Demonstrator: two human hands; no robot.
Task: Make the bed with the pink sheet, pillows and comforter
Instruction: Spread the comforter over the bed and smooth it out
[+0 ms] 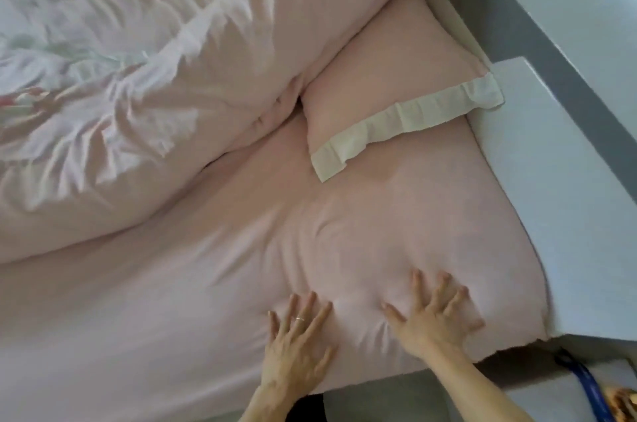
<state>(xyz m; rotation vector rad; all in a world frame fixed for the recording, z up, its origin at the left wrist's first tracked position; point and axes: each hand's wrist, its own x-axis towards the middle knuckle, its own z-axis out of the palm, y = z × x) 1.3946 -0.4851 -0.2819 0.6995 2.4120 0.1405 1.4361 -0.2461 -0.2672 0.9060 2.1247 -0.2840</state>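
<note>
The pink sheet [213,266] covers the mattress, with creases fanning out near the front right corner. My left hand [296,342] lies flat on the sheet with fingers spread, a ring on one finger. My right hand [434,314] presses flat on the sheet beside it, close to the mattress corner. A pink pillow [389,77] with a cream border lies at the head of the bed. The pink comforter [138,83] is bunched in a long heap across the far side, partly over the pillow's left end.
A pale grey headboard ledge [551,201] runs along the right of the mattress, with a darker grey strip [537,42] behind it. A blue strap [586,383] lies on a surface at the bottom right. Floor shows below the mattress edge.
</note>
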